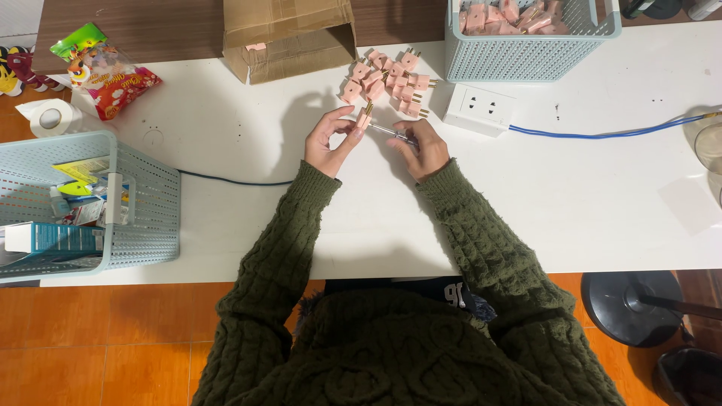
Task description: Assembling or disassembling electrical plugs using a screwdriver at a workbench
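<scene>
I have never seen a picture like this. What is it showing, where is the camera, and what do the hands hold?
There is no machine here. A camera on a person's head looks down at their two bare hands over a white table. The left hand holds a small pink plug. The right hand holds a thin metal tool, likely a screwdriver, against it. More pink plugs lie in a pile beyond, beside a white socket and a blue basket.

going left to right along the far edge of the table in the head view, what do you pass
Tape roll → snack bag → cardboard box → pile of pink plugs → white power strip → blue cable
</scene>
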